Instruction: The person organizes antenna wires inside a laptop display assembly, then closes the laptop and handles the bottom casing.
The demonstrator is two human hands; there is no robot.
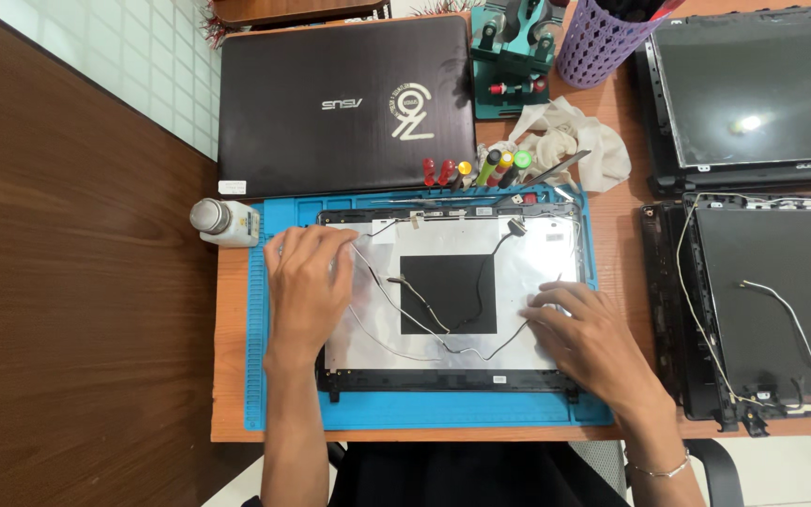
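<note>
Head view, looking straight down on an orange-brown worktable (612, 202).

Laptop lid shell (452, 300): inner side up, flat on a blue work mat (424, 410), silver foil lining with a black square patch (449, 294) at centre. Thin antenna wires (396, 299), black and white, looping across the lining from the top edge toward the lower middle.

Left hand (307, 286): palm down, fingers spread and extended, pressed flat on the left part of the shell lining, fingertips near the upper left corner. Nothing gripped.

Right hand (589, 333): palm down, fingers loosely spread, tips touching the lining at the shell's right side, close to the end of a wire. Nothing gripped. Thin bracelet (659, 468) on the wrist.

Surroundings:
- Closed dark laptop (344, 103) beyond the mat.
- Small white bottle (225, 222) lying just off the mat's upper left corner.
- Row of coloured-handled screwdrivers (481, 169) along the mat's top edge, beside a crumpled white cloth (579, 141).
- Purple mesh cup (598, 38) and teal holder (512, 61) at the far edge.
- Two further opened screen assemblies (762, 235) to the right, well apart from both hands.
</note>
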